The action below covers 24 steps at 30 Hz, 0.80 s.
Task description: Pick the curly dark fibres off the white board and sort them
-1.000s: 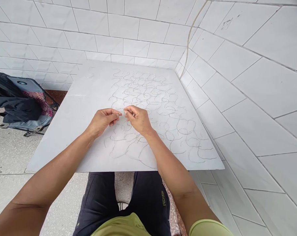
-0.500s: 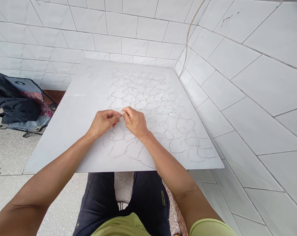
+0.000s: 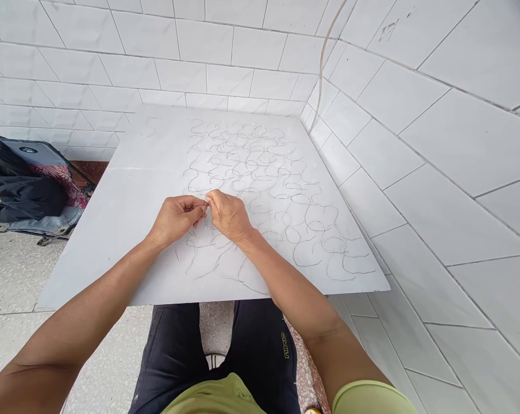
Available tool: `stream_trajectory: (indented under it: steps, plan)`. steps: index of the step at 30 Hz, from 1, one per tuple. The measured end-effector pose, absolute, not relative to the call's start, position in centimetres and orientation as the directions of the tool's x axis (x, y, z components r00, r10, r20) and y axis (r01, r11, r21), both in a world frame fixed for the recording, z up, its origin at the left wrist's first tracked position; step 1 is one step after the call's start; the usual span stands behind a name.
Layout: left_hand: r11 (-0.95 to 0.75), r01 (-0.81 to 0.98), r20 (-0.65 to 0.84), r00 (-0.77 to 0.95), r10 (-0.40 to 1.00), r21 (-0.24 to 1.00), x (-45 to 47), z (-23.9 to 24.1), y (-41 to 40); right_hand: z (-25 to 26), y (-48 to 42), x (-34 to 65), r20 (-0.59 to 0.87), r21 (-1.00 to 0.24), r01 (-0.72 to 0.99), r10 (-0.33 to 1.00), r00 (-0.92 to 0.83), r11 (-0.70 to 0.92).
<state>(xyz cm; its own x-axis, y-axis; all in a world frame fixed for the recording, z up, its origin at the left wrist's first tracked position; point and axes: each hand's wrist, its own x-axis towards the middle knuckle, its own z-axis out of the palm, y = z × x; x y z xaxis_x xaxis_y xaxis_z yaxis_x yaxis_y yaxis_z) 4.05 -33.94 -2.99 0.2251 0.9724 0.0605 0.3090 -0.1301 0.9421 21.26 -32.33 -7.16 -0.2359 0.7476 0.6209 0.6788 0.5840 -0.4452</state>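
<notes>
My left hand (image 3: 177,217) is closed in a pinch above the white board (image 3: 113,230), thumb against forefinger. My right hand (image 3: 228,214) is closed too, its fingertips touching those of the left. Both seem to grip a thin wire-like strand; the fingers cover most of it. Many fine, dark, curved strands (image 3: 305,210) lie spread over the middle and right of the board, some crossing one another. Under my hands and right forearm, part of them is hidden.
White tiled walls (image 3: 415,172) meet the board at the back and right. A pale cable (image 3: 321,63) hangs in the corner. On the left, a folding chair (image 3: 74,181) with dark cloth (image 3: 31,195) stands on the speckled floor.
Both hands stay pinched together and have shifted slightly left in view. My right hand has turned a little, its fingers now closer over the left fingertips. The camera view has tilted slightly.
</notes>
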Motion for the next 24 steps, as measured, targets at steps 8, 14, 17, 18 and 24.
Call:
stream_trajectory:
  steps: [8, 14, 17, 18, 24]
  plan:
    - [-0.198, 0.342, 0.105, 0.271, 0.957, 0.919, 3.7, -2.3, -34.0, -6.4, -32.3, 22.1, 0.521, -0.745, 0.417, 0.845, -0.122, 0.52]
    - [-0.042, 0.086, 0.023, 0.205, 0.978, 0.995, 3.6, -1.4, -33.8, -5.7, -32.2, 22.4, 0.484, -0.853, 0.232, 0.875, 0.021, 0.467]
    - [0.079, 0.048, -0.088, 0.257, 0.962, 0.996, 3.4, -2.0, -33.6, -5.8, -32.2, 22.1, 0.474, -0.867, 0.209, 0.878, 0.067, 0.452]
    - [0.109, 0.04, -0.116, 0.283, 0.952, 0.993, 3.4, -2.3, -33.5, -5.8, -32.2, 22.0, 0.462, -0.876, 0.198, 0.883, 0.082, 0.44]
    - [0.133, 0.009, -0.128, 0.35, 0.928, 0.991, 3.1, -2.9, -33.2, -5.0, -32.1, 22.3, 0.279, -0.958, -0.04, 0.957, 0.083, 0.283]
